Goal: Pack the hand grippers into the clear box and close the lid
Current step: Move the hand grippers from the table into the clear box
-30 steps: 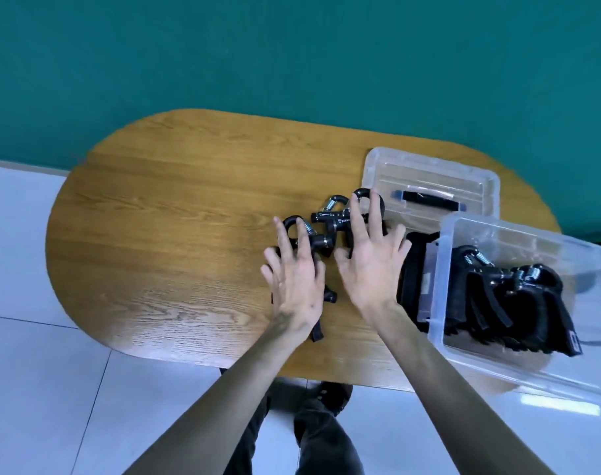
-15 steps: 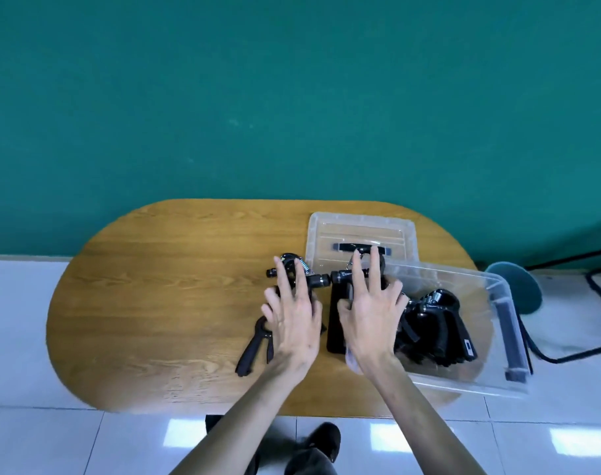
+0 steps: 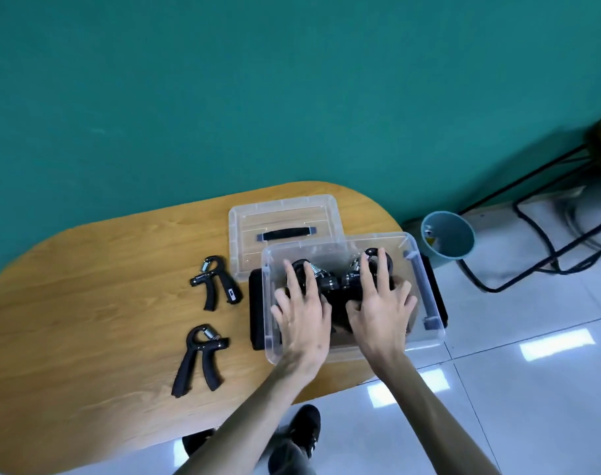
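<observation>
The clear box (image 3: 428, 296) stands on the right end of the wooden table (image 3: 103, 286), on top of a flat black case (image 3: 256, 313). Several black hand grippers (image 3: 330, 286) lie inside it. My left hand (image 3: 302, 317) and my right hand (image 3: 378, 310) are both inside the box, lying flat on those grippers with fingers spread. Two more hand grippers lie on the table left of the box, one farther back (image 3: 217, 282) and one nearer (image 3: 199, 358). The clear lid (image 3: 282, 214), with a black handle, lies behind the box.
A teal bucket (image 3: 446, 238) stands on the white tiled floor right of the table. Black cables and a metal frame (image 3: 532, 234) run along the floor beyond it. A green wall is behind the table. My shoe (image 3: 306, 426) shows below the table's front edge.
Both hands have moved right from the grippers on the table into the box. The view has swung right, so the two grippers on the table now show.
</observation>
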### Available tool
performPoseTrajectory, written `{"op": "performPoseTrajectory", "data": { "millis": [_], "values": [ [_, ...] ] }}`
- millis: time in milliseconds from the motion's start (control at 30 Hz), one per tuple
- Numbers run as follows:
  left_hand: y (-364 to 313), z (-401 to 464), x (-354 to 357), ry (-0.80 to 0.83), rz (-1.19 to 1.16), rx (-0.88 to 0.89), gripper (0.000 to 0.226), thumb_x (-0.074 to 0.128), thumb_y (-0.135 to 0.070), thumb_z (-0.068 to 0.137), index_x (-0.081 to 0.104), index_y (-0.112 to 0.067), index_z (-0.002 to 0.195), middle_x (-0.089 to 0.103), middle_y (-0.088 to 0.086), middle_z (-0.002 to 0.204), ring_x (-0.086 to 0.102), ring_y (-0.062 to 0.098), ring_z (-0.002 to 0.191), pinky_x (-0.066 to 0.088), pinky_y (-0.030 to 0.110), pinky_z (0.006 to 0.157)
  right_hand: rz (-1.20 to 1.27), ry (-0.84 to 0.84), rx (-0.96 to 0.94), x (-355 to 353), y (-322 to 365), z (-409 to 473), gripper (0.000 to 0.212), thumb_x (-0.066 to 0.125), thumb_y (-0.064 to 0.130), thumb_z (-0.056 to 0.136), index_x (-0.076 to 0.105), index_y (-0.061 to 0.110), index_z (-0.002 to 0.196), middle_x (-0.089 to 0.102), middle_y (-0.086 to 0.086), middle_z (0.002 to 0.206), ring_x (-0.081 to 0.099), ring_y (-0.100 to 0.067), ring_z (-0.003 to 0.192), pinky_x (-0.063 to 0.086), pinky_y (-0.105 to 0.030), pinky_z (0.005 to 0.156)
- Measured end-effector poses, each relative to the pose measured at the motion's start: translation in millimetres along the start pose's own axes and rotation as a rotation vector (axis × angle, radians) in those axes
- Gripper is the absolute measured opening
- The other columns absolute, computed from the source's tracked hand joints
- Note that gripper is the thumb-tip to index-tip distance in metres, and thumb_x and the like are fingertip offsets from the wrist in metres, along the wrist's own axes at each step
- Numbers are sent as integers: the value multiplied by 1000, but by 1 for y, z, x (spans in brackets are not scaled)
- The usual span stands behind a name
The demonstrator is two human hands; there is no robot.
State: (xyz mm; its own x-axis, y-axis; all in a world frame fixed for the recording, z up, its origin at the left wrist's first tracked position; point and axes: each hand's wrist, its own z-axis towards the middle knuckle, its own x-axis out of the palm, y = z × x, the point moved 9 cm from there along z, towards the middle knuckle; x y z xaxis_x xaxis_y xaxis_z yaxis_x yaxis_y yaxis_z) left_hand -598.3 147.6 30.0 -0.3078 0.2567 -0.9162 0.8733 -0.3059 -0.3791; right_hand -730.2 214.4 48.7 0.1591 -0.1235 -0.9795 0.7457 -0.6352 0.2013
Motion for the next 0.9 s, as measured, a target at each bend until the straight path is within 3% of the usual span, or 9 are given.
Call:
{"op": "performPoseTrajectory", "data": {
  "millis": [267, 567, 900],
  "values": [
    [-13, 28, 42, 72, 67, -20, 65, 45, -28, 102, 14, -19, 159, -2, 16, 166, 36, 34, 113, 34, 45, 91, -15, 100, -5, 38, -29, 33, 80, 64, 26, 80, 29, 27, 152, 18, -2, 166, 40, -38, 102, 37, -48, 85],
    [-3, 35, 68, 85, 110, -111, 69, 53, -27, 98, 21, -17, 158, 3, 20, 166, 40, 35, 110, 37, 46, 87, -17, 148, -65, 75, -33, 47, 82, 73, 26, 73, 42, 21, 148, 34, -7, 160, 45, -36, 90, 40, -46, 76],
    [-6, 38, 77, 92, 223, -126, 75, 52, -17, 96, 10, -15, 159, -8, 25, 164, 38, 30, 102, 33, 42, 83, -79, 117, -145, 82, -31, 49, 74, 68, 29, 75, 46, 14, 145, 43, -10, 154, 46, -35, 85, 42, -45, 72]
  ]
}}
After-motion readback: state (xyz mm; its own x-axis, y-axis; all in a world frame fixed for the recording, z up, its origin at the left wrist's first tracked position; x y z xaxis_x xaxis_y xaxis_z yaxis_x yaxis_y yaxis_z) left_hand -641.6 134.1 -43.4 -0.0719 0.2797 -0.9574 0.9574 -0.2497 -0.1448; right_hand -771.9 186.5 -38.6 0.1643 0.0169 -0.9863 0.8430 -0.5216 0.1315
